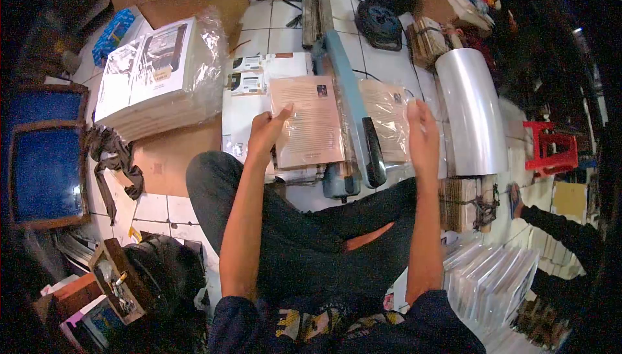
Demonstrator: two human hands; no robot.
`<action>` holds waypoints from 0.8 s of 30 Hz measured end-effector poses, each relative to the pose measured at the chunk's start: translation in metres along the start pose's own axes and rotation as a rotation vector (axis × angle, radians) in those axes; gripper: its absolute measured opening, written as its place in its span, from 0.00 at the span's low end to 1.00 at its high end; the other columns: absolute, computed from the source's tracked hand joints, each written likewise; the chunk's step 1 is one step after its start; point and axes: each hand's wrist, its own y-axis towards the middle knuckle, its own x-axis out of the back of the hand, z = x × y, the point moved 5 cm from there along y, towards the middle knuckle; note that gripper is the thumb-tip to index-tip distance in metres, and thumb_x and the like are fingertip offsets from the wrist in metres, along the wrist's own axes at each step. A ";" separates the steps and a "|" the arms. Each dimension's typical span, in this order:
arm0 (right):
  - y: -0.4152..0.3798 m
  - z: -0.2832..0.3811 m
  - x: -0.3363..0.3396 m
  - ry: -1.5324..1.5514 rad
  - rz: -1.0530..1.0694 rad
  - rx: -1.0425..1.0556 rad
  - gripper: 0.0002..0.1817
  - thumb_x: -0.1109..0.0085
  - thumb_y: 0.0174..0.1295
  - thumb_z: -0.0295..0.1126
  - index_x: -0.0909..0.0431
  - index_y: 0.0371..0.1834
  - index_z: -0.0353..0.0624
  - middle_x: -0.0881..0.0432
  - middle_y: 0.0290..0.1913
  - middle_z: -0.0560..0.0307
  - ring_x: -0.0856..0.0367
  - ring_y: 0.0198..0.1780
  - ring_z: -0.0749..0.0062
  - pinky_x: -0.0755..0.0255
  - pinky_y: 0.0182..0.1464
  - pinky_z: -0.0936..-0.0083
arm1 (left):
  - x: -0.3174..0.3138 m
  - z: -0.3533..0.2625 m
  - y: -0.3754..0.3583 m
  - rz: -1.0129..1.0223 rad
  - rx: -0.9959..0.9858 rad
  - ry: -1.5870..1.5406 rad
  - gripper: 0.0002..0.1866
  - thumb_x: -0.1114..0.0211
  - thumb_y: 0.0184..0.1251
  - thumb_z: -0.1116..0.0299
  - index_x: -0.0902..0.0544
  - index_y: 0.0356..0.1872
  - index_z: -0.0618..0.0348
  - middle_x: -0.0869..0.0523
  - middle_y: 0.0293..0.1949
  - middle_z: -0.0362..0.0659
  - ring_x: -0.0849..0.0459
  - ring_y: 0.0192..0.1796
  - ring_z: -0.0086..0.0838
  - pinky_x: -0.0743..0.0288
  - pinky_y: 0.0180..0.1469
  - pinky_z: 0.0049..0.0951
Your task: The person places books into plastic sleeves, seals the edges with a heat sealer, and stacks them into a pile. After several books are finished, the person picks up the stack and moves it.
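My left hand point(269, 130) is closed on the left edge of a pinkish printed booklet point(309, 124), its thumb on top. On the right, my right hand point(422, 130) pinches the edge of clear plastic film around a second printed booklet point(383, 120). Between the two booklets runs a long blue-grey sealer bar point(345, 88) with a black handle end point(374, 159). White printed sheets point(246, 111) lie beneath and left of the left booklet.
A plastic-wrapped stack of books point(152, 75) stands at the left. To the right are a large film roll point(471, 114), a red stool point(551, 146) and wrapped books point(486, 270). Another person's hand point(516, 200) shows at the far right.
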 end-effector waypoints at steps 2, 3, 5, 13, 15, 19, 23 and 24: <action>-0.033 0.052 -0.015 0.070 0.084 0.135 0.31 0.49 0.69 0.45 0.38 0.65 0.30 0.29 0.60 0.33 0.32 0.65 0.49 0.41 0.67 0.58 | -0.005 -0.007 -0.009 -0.002 0.025 0.014 0.27 0.29 0.59 0.52 0.22 0.41 0.71 0.16 0.34 0.48 0.18 0.33 0.29 0.25 0.37 0.28; -0.044 0.066 -0.024 -0.046 0.069 0.217 0.31 0.50 0.69 0.44 0.39 0.65 0.29 0.31 0.61 0.31 0.35 0.66 0.43 0.43 0.68 0.56 | -0.007 -0.014 -0.015 -0.027 -0.005 -0.024 0.27 0.29 0.59 0.52 0.23 0.43 0.71 0.16 0.36 0.49 0.18 0.34 0.29 0.25 0.38 0.28; -0.059 0.071 -0.041 -0.188 0.067 0.291 0.33 0.50 0.68 0.45 0.41 0.66 0.29 0.36 0.63 0.26 0.42 0.67 0.30 0.48 0.69 0.48 | -0.008 -0.014 -0.014 -0.052 -0.039 -0.069 0.28 0.30 0.59 0.52 0.24 0.45 0.71 0.16 0.37 0.50 0.18 0.35 0.29 0.25 0.40 0.27; -0.080 0.017 -0.075 -0.338 0.057 0.298 0.33 0.48 0.66 0.43 0.42 0.67 0.29 0.39 0.64 0.25 0.43 0.67 0.29 0.53 0.70 0.44 | -0.011 -0.012 -0.013 -0.054 -0.241 -0.071 0.28 0.31 0.61 0.53 0.26 0.49 0.71 0.16 0.40 0.52 0.18 0.41 0.31 0.25 0.44 0.28; -0.083 0.016 -0.077 -0.229 -0.012 0.359 0.31 0.47 0.66 0.39 0.41 0.66 0.29 0.36 0.64 0.29 0.43 0.67 0.32 0.54 0.71 0.46 | -0.009 -0.007 -0.008 -0.084 -0.235 0.013 0.28 0.32 0.62 0.53 0.26 0.49 0.71 0.16 0.40 0.52 0.18 0.41 0.31 0.25 0.44 0.29; -0.081 0.017 -0.075 -0.190 -0.037 0.380 0.27 0.47 0.66 0.36 0.37 0.63 0.32 0.34 0.63 0.32 0.41 0.66 0.35 0.53 0.70 0.47 | -0.010 0.001 -0.004 -0.119 -0.221 0.047 0.27 0.34 0.64 0.54 0.25 0.48 0.73 0.16 0.41 0.53 0.17 0.41 0.33 0.24 0.44 0.30; -0.082 0.013 -0.074 -0.137 -0.047 0.342 0.22 0.48 0.67 0.36 0.33 0.60 0.34 0.31 0.60 0.34 0.38 0.64 0.37 0.50 0.68 0.48 | -0.010 0.001 -0.002 -0.090 -0.309 -0.027 0.25 0.36 0.67 0.56 0.25 0.49 0.72 0.16 0.41 0.52 0.18 0.41 0.30 0.25 0.44 0.29; -0.081 0.014 -0.073 -0.103 -0.042 0.334 0.21 0.48 0.67 0.37 0.32 0.59 0.35 0.30 0.59 0.35 0.37 0.64 0.38 0.49 0.67 0.49 | -0.010 0.000 -0.004 -0.085 -0.328 -0.031 0.25 0.36 0.67 0.56 0.25 0.49 0.72 0.16 0.41 0.52 0.18 0.41 0.30 0.25 0.44 0.29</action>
